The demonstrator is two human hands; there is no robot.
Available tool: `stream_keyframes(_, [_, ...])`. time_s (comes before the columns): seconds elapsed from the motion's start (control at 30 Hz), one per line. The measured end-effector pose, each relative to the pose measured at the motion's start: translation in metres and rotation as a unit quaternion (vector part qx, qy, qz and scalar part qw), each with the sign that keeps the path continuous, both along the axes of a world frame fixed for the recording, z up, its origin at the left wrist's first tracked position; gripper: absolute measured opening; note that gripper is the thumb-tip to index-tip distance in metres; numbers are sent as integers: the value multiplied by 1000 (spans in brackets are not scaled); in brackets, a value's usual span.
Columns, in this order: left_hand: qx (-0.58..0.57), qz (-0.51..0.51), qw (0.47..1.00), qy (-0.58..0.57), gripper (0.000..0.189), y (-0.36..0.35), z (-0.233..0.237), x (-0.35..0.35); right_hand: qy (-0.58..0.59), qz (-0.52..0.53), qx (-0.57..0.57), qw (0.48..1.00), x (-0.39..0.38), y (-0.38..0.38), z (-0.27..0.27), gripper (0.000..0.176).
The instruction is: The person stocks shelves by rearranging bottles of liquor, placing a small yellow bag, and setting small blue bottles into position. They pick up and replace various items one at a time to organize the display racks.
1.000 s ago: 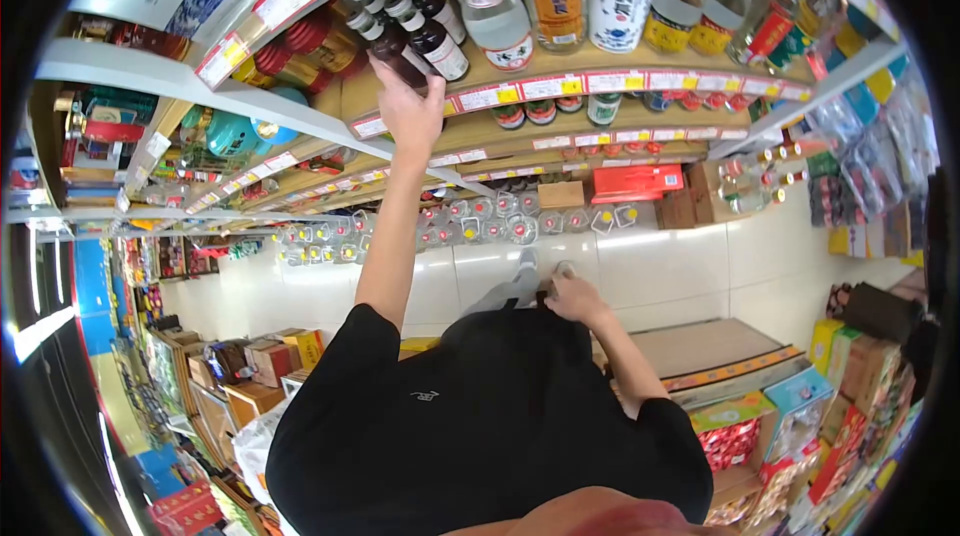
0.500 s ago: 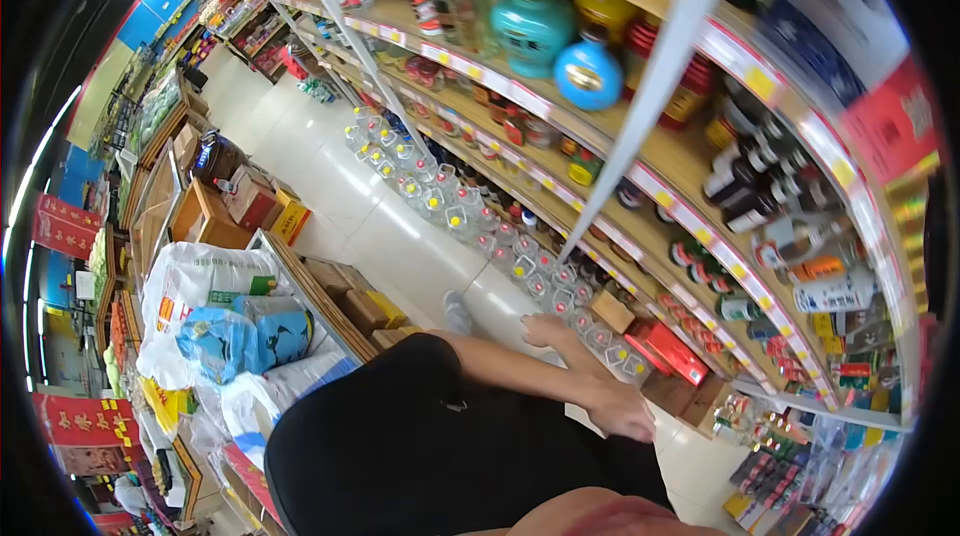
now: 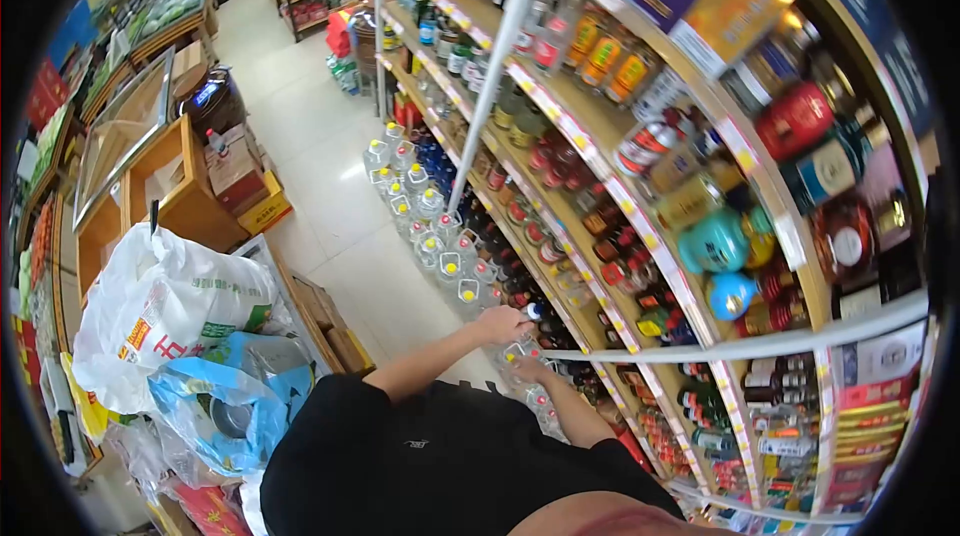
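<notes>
My left hand [image 3: 503, 324] reaches down to the foot of the shelves, its fingers curled in beside a bottle with a white cap [image 3: 535, 312]. Whether it grips that bottle cannot be made out. Just below it, my right hand [image 3: 528, 368] is bent inward, close to a clear plastic jug [image 3: 514, 350] on the floor. Its fingers look closed, but what they hold, if anything, is hidden. Clear jugs with yellow and red caps [image 3: 430, 200] stand in a row along the bottom shelf. Dark bottles [image 3: 490, 264] line the low shelf behind them.
Tall shelves of bottles [image 3: 640, 186] rise on my right, with a pale upright post [image 3: 490, 86]. On my left are a large white bag [image 3: 180, 296], a blue plastic bag [image 3: 235, 396] and wooden crates [image 3: 165, 176]. A tiled aisle [image 3: 330, 196] runs ahead.
My view has turned and moved nearer the shelves. My hands, crossing in front of me before, are now extended forward close together at the floor jugs and lowest shelf.
</notes>
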State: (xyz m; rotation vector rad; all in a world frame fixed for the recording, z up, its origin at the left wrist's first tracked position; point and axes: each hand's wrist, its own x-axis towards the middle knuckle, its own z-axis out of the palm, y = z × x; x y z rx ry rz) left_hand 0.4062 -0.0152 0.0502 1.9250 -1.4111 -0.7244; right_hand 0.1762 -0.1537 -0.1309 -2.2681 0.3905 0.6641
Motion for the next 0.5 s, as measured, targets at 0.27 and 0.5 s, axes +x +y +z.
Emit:
stream_keyframes(0.27, [-26, 388, 919, 70, 42, 100, -65, 287, 39, -259, -75, 962, 70, -140, -15, 30])
stream_keyframes(0.5, [18, 595, 800, -72, 77, 321, -179, 415, 134, -333, -81, 930, 219, -130, -35, 40])
